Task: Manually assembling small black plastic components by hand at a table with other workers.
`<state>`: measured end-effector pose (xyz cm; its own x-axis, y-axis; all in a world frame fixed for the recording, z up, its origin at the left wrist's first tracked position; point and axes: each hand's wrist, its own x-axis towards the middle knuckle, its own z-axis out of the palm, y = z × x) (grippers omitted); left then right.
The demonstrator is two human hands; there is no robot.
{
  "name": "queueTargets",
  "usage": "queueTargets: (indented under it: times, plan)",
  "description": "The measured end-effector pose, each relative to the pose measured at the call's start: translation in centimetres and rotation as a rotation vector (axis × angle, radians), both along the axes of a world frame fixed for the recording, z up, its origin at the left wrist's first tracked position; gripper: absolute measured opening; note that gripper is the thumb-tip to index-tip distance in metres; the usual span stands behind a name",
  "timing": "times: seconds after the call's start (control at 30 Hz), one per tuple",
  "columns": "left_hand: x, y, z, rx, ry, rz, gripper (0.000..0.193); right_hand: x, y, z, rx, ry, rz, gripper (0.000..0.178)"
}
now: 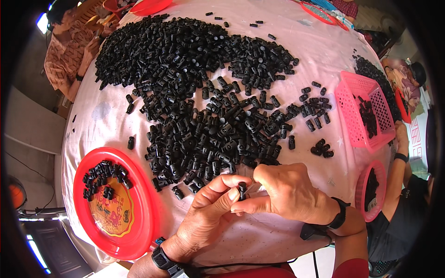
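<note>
Near the table's front edge, my left hand (206, 213) pinches one small black plastic cord lock (242, 189) between thumb and fingers, held upright. My right hand (292, 192) meets it from the right, its fingers closed around a thin, pale piece (256, 189) that points at the cord lock. What that pale piece is I cannot make out, as the fingers cover most of it. Just beyond my hands spreads a large pile of similar black cord locks (204, 134). At the left, a red round tray (146, 208) carries several more along its far side.
A pink perforated basket (347, 116) and a pink oval basket (379, 204) at the right hold black parts. Small clusters of cord locks (321, 148) lie between pile and baskets. Other people (69, 55) sit around the pink-covered table, one arm (396, 178) close at the right.
</note>
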<state>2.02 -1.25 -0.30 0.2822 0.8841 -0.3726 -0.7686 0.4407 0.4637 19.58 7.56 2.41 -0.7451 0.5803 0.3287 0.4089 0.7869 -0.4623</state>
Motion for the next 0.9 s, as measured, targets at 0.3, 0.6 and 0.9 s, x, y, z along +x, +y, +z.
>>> queueTargets:
  times: [0.3, 0.6, 0.9]
  plan:
    - [-0.1, 0.0, 0.3, -0.007, 0.065, -0.011, 0.026, -0.1, -0.1, -0.5, -0.046, 0.031, -0.017, 0.055]
    - [0.0, -0.1, 0.3, -0.018, 0.060, 0.003, 0.025, 0.0, -0.1, -0.2, 0.002, -0.014, 0.002, 0.050]
    - [0.2, 0.1, 0.6, -0.007, 0.076, 0.029, 0.025, 0.0, -0.1, -0.4, 0.023, 0.038, 0.036, 0.050]
